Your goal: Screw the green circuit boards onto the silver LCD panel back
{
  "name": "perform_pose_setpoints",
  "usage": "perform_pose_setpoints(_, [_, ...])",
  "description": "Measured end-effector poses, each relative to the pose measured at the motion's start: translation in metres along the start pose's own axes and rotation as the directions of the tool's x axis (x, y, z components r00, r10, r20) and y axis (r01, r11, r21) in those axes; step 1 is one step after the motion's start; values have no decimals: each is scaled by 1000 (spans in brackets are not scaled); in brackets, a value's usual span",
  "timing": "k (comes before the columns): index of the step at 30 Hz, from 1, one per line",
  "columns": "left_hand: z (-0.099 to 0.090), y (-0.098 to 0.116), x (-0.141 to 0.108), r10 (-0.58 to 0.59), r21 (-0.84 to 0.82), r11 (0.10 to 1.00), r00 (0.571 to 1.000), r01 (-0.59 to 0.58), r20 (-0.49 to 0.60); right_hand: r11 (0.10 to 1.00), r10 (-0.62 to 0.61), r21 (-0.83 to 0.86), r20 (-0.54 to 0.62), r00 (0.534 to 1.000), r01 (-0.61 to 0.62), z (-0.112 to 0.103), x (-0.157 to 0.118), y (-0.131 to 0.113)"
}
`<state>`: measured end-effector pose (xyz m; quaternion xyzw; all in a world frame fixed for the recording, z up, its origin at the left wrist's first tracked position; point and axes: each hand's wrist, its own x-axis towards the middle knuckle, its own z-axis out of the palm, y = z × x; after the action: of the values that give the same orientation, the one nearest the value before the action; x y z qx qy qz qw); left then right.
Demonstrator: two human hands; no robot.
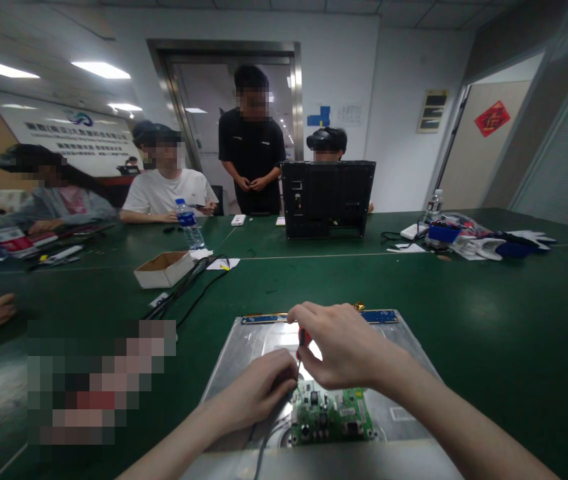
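Observation:
My right hand (pixel 337 343) is closed round the red and black handle of a screwdriver (pixel 305 336), held upright with its thin shaft pointing down. Beside that shaft my left hand (pixel 271 377) has its fingers curled together at the upper left corner of a green circuit board (pixel 331 413); whatever they pinch is hidden. The board lies on the silver metal back of a flat panel (pixel 234 353). A narrow blue circuit strip (pixel 384 317) runs along the panel's far edge. Near my left wrist, a dark cable (pixel 263 443) comes off the panel towards me.
Left of the panel lie black cables (pixel 179 293) and an open cardboard box (pixel 164 269), with a water bottle (pixel 190 225) behind. Across the green table (pixel 489 320) stands a black monitor casing (pixel 329 200). Bags and gloves (pixel 484 240) lie far right. Several people are around the table.

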<state>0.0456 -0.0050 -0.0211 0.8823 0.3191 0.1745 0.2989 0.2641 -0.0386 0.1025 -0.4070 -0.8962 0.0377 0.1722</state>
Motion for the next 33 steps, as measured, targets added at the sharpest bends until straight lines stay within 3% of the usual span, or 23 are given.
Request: perform_pose_setpoints(33, [-1,0,0,-9,7,1000,1000,9,10,1000,2,5,17,1000,-2,2,2,2])
